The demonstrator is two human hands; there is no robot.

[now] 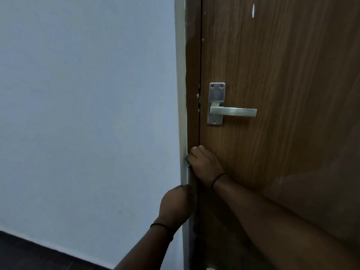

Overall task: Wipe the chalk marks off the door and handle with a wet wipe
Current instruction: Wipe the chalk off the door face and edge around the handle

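1. Count: one door (pixel 282 75), one handle (pixel 232 111), one backplate (pixel 216 103), two hands, one black wristband on each wrist.
2. Door: brown wood-grain panel, flat, closed against a darker brown frame (pixel 192 84). One white chalk mark (pixel 253 10) sits near the top of the panel.
3. Handle: brushed metal lever, rectangular, horizontal, on a rounded rectangular plate with three visible screws.
4. Right hand (pixel 204 166): grip curled and clamped on a pale wet wipe (pixel 188 163), pressed to the frame edge below the handle.
5. Left hand (pixel 175 205): lower, against the frame edge; cannot tell its grip state.
6. Room: matte pale blue wall (pixel 87 114), white skirting, dark floor (pixel 29 254).
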